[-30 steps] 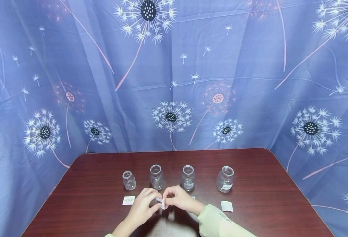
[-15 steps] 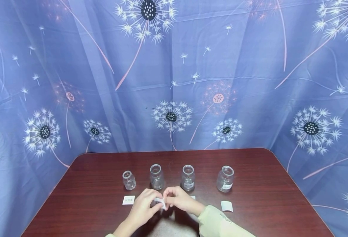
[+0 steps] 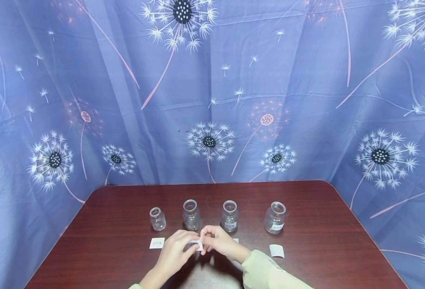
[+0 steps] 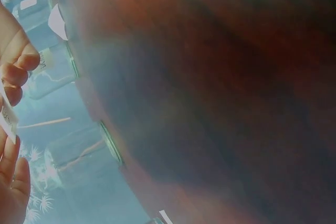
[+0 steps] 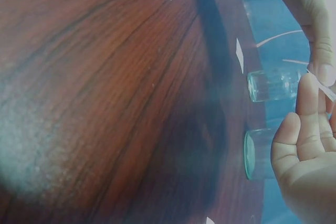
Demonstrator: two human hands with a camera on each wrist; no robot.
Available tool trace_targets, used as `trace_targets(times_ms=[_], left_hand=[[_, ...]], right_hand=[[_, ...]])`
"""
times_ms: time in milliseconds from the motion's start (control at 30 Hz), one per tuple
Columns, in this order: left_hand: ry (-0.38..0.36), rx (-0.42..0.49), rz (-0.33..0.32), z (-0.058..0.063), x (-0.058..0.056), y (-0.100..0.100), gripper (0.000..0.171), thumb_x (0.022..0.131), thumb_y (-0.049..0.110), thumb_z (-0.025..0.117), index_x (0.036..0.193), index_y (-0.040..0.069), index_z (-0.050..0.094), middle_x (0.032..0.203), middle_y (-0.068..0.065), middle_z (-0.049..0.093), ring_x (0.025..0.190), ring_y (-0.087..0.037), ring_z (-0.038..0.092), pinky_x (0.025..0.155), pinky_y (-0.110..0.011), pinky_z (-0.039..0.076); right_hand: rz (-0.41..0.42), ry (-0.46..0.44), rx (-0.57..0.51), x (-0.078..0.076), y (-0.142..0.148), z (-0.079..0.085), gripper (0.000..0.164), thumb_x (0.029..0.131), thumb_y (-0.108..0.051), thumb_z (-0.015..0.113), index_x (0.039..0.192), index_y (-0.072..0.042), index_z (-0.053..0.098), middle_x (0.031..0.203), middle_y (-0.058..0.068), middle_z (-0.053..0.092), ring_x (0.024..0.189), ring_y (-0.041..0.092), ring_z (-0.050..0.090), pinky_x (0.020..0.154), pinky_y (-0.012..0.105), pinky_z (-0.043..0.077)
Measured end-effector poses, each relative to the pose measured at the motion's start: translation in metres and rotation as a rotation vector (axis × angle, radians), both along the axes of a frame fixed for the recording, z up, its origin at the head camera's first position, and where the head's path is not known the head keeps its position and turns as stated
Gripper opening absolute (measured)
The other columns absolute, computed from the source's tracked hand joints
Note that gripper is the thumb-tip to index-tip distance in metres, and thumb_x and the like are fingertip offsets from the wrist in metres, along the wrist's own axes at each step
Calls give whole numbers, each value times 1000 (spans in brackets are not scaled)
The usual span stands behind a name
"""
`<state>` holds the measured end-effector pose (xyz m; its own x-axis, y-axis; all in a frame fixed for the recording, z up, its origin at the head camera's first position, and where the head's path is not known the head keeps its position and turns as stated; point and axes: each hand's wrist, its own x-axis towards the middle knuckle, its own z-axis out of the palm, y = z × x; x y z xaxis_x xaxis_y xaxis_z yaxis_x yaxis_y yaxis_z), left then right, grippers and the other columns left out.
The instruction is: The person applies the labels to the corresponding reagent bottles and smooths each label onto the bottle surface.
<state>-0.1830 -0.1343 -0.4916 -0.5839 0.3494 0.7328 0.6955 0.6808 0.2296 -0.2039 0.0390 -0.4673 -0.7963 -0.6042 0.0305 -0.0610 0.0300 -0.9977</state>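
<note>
A small white label (image 3: 199, 244) with printed characters is held up between the hands, near the table's front. My left hand (image 3: 176, 249) pinches it between thumb and fingers. At the label's upper right corner, the thumb and index finger of my right hand (image 3: 217, 243) pinch its edge. The left wrist view shows the label (image 4: 7, 121) edge-on between the fingers. Just beyond the hands stands an unlabelled glass jar (image 3: 192, 216). To its right are two jars bearing labels, a middle jar (image 3: 229, 216) and a far right jar (image 3: 275, 218).
A smaller glass jar (image 3: 157, 219) stands on the left. In front of it lies a printed label (image 3: 156, 243). Another white slip (image 3: 276, 251) with a curled edge lies at the right, and one more (image 3: 235, 240) is partly hidden behind the right hand. A blue curtain (image 3: 212, 96) hangs behind the table (image 3: 100, 233).
The label has turned between the fingers and now sits more level, its lower edge slightly higher. Both hands stay almost in place. The jars and the other slips have not moved.
</note>
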Motion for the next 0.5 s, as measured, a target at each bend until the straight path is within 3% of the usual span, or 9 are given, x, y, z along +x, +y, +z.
trace_targets(times_ms=[133,333,500], left_hand=[[-14,-9,22,0,0,1,24,60,19,77,79,21,63,90,10,64,84,-6,57,70,-19,44],[-26,-28,37,-2,0,1,23,60,16,75,69,23,55,92,10,62,87,-6,54,71,-20,44],[-31,-39,20,-4,1,1,26,57,12,74,66,24,53,90,11,60,86,-5,53,69,-18,42]], right_hand=[[-4,-3,-5,-6,-1,-13,15,80,5,45,87,19,45,75,38,53,54,10,56,56,29,48],[-50,6,35,-9,-3,-21,16,79,-2,49,84,13,47,64,13,57,52,8,56,51,22,42],[-109,16,81,-8,-3,-25,12,79,-2,49,82,10,49,59,3,53,49,9,54,46,20,37]])
